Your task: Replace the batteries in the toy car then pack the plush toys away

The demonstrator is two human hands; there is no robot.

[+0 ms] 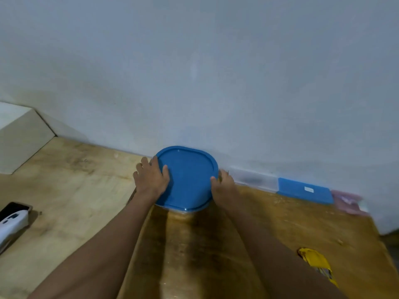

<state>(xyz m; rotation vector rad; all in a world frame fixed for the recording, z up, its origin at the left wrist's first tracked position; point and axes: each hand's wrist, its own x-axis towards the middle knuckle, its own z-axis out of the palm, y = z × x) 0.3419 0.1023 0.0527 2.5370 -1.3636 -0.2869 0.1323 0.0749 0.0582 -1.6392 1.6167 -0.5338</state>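
Note:
A container with a blue lid [187, 180] stands on the wooden table [86, 190] against the wall. My left hand [150, 178] grips the lid's left edge, thumb on top and fingers curled over the rim. My right hand [223, 184] grips the right edge, thumb on the lid. What lies inside the container is hidden. A white toy car [10, 227] lies at the table's left edge, partly out of frame. No plush toys are in view.
A second container with a blue lid [304, 190] lies on its side against the wall at the right, a pink bag [347, 201] beyond it. A yellow wrapper [315, 262] lies front right. A white box [19, 134] stands back left. A dark phone [13, 209] lies by the car.

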